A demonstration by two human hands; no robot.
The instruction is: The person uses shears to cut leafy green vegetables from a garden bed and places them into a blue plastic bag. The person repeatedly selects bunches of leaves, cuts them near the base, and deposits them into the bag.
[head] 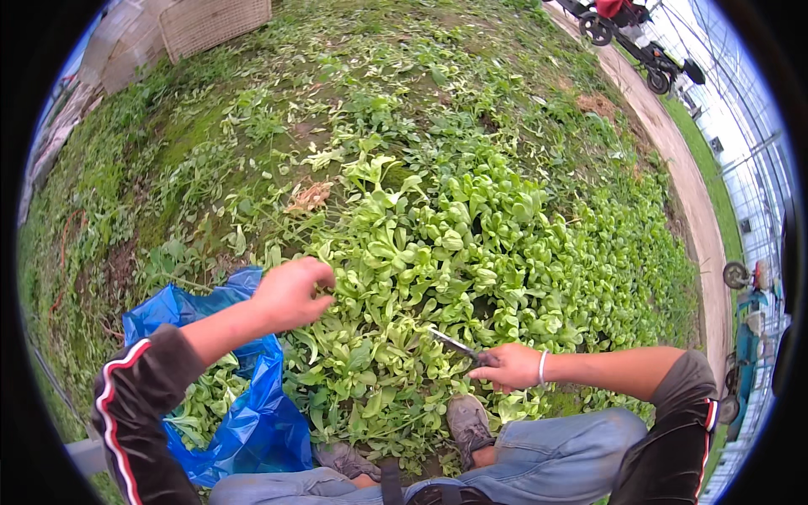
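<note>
My left hand (295,295) is above the edge of the leafy green bed, fingers curled apart, and I see nothing in it. Below and beside that forearm lies a blue plastic bag (252,413) with its mouth spread. Cut leafy greens (205,404) fill part of the bag. In my right hand (512,367) is the dark handle of a knife (456,344), its narrow blade slanting up and left over the plants. Pale green leafy vegetables (410,265) grow densely in front of me and to the right.
Trimmed ground with scattered leaves (297,101) stretches beyond the plants. Crates (211,28) stand at the far left. A concrete path (691,170) runs along the right, with a scooter (659,66) and a blue vehicle (751,341) beside it. My shoe (468,426) is close below the knife.
</note>
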